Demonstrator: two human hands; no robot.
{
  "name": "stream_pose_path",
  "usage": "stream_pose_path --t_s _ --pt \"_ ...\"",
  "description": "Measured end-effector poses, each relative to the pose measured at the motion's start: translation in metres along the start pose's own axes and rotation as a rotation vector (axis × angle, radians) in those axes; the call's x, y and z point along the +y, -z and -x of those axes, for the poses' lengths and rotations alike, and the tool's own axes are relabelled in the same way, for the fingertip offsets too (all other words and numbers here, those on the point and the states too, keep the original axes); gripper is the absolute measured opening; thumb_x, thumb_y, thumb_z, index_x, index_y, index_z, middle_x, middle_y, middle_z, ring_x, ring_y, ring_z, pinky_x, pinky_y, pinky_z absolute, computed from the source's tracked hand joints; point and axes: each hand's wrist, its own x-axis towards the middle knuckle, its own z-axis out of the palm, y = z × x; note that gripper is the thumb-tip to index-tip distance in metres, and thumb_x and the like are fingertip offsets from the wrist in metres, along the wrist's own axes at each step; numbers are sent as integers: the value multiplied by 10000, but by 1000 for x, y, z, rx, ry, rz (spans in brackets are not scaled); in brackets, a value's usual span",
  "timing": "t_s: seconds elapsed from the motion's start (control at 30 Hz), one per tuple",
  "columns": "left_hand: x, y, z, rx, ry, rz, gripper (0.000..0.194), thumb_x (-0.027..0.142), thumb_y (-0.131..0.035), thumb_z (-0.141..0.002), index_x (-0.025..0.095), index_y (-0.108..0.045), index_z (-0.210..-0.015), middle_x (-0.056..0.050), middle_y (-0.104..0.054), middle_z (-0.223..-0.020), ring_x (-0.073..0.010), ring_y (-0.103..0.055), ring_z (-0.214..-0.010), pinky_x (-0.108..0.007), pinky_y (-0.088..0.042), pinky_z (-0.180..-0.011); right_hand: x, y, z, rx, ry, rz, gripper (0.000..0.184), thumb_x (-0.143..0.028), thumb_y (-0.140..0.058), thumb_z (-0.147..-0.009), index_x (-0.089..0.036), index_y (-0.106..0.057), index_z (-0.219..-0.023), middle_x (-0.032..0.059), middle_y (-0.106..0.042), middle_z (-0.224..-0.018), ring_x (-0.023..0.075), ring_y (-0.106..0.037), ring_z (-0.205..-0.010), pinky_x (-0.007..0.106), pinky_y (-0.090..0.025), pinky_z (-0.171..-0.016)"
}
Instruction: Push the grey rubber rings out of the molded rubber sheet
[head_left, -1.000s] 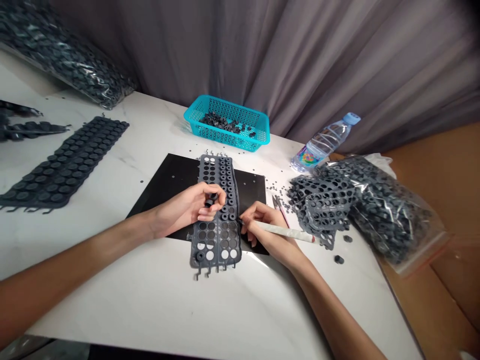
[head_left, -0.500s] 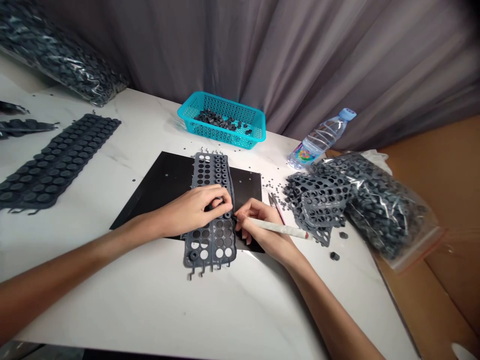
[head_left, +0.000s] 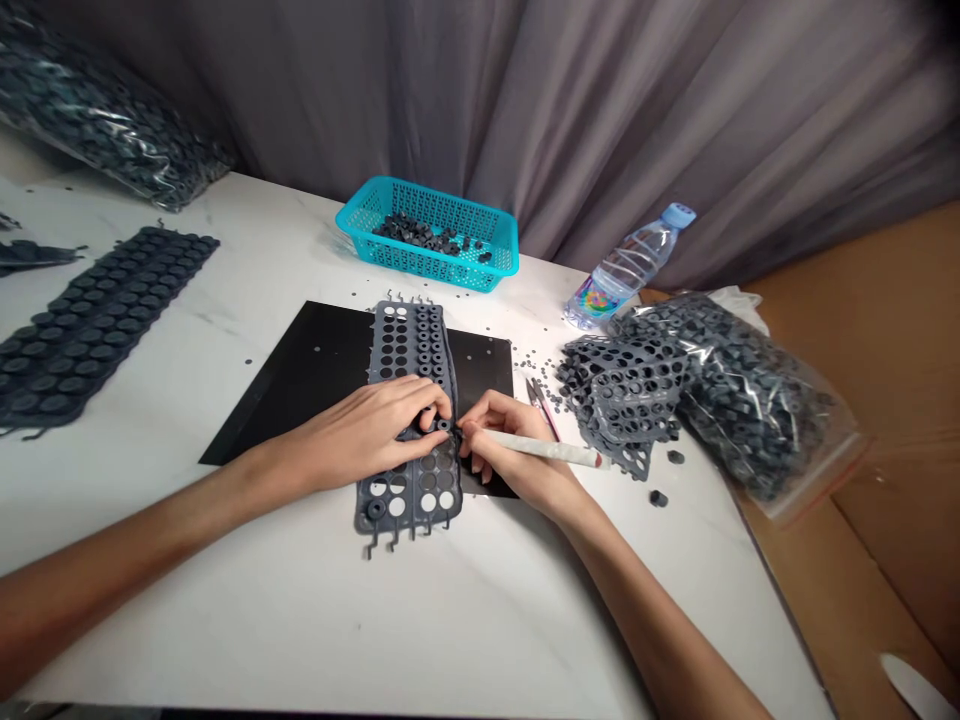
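A grey rubber sheet [head_left: 411,345] with rows of round holes and small rings lies lengthwise on a black mat [head_left: 315,370]. My left hand [head_left: 375,432] rests on the sheet's middle, fingers closed in a pinch on a small grey ring [head_left: 442,425] at the sheet's right edge. My right hand [head_left: 502,440] sits just right of that, closed round a white pen-like tool [head_left: 551,450] whose tip points at the same ring.
A teal basket [head_left: 427,240] with loose rings stands behind. A water bottle [head_left: 626,268], a pile of emptied sheets [head_left: 622,395] and a plastic bag of parts [head_left: 757,400] lie at right. Full sheets [head_left: 82,325] lie at left. Loose rings [head_left: 660,497] dot the table.
My left hand came down from a raised pinch onto the sheet and slid right to its edge. The right hand with the tool shifted slightly left toward it.
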Motion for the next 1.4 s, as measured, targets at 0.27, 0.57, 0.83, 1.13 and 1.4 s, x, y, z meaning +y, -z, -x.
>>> stream_pose_path --t_s 0.27,0.57,0.83,1.13,1.4 --pt "-1 0 0 8 -5 -30 69 278 -605 -1029 215 -609 -1057 11 -600 -950 -177 -623 -863 -317 -462 -806 -2 -1 -1 13 8 -6 41 -203 -653 -899 -205 -612 -891 -15 -686 -730 114 -598 -548 203 -495 -479" --pt "-1 -20 7 68 -189 -332 205 233 -422 -1103 192 -618 -1063 -93 -659 -1038 -290 -636 -1054 -440 -455 -1010 -1 -4 3 32 25 69 67 -184 -610 -910 -217 -579 -860 -32 -639 -693 125 -600 -579 200 -465 -484" --pt "12 31 1 596 156 695 158 345 -604 -1057 215 -593 -969 -10 -499 -882 -142 -441 -718 -271 -423 -669 -2 -3 4 51 -31 55 55 -180 -623 -878 -215 -591 -851 -21 -651 -698 126 -602 -583 196 -446 -472" --pt "-12 22 8 225 438 1459 84 176 -550 -1006 185 -600 -940 -23 -466 -872 -126 -361 -669 -238 -399 -614 -3 -2 1 52 -1 -22 84 -234 -658 -923 -217 -594 -872 -21 -674 -725 106 -542 -532 201 -436 -458" --pt "-8 22 5 76 369 1250 289 355 -497 -1052 195 -546 -817 -14 -443 -821 -147 -364 -665 -295 -366 -609 -3 -10 1 9 21 73 76 -196 -671 -906 -209 -623 -848 0 -695 -780 136 -580 -652 235 -410 -564"
